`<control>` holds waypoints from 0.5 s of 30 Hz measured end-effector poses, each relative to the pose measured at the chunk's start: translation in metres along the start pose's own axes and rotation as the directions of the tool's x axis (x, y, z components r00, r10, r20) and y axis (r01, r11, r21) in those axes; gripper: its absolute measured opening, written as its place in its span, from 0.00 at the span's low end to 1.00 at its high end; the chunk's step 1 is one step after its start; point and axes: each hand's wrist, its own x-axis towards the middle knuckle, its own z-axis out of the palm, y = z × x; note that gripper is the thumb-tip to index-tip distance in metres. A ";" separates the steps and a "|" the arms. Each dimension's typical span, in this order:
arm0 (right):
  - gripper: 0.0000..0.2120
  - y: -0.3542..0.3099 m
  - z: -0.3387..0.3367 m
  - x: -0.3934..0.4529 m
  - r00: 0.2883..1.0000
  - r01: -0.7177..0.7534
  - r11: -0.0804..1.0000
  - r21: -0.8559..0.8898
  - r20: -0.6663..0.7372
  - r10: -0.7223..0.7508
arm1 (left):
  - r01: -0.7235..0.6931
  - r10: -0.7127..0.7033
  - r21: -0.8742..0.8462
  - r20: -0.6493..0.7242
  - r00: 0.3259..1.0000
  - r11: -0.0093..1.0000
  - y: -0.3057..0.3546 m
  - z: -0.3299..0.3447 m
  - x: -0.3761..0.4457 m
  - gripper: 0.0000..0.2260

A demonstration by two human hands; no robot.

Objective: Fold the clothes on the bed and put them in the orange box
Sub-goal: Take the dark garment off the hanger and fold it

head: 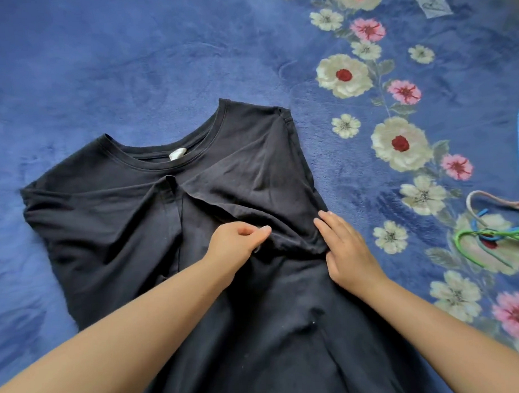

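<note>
a black t-shirt (pixel 112 219) lies collar-away along the blue bed (pixel 130 68), its right side folded inward, as the left hand (pixel 239 241) pinches that flap's edge mid-chest and the flat, straight-fingered right hand (pixel 345 246) presses just beside it.

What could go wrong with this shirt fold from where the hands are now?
1. The left hand pinches a bunched ridge of the black shirt; folding on may trap those creases.
2. The right hand only presses flat on the shirt's edge, so the cloth may slide when pulled.
3. The hangers lie close on the blanket; a swung side could snag them.
</note>
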 end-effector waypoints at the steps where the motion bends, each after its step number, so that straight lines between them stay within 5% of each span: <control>1: 0.26 0.001 0.000 0.000 1.000 0.000 1.000 0.015 0.008 0.000 | 0.059 -0.057 -0.082 0.016 0.998 0.995 0.005 0.004 -0.001 0.08; 4: 0.24 0.003 -0.001 0.003 1.000 -0.001 0.999 0.039 0.007 0.001 | 0.132 -0.108 -0.249 0.108 0.988 0.960 0.016 0.009 -0.004 0.10; 9: 0.25 0.001 -0.010 0.001 0.998 0.050 0.999 -0.016 0.049 -0.049 | -0.009 -0.001 0.042 0.226 0.974 0.999 0.007 -0.004 -0.017 0.13; 15: 0.31 0.002 -0.016 -0.006 0.982 0.128 0.985 -0.116 0.154 -0.110 | 0.308 -0.255 -0.272 0.212 0.943 0.912 -0.022 -0.006 -0.034 0.15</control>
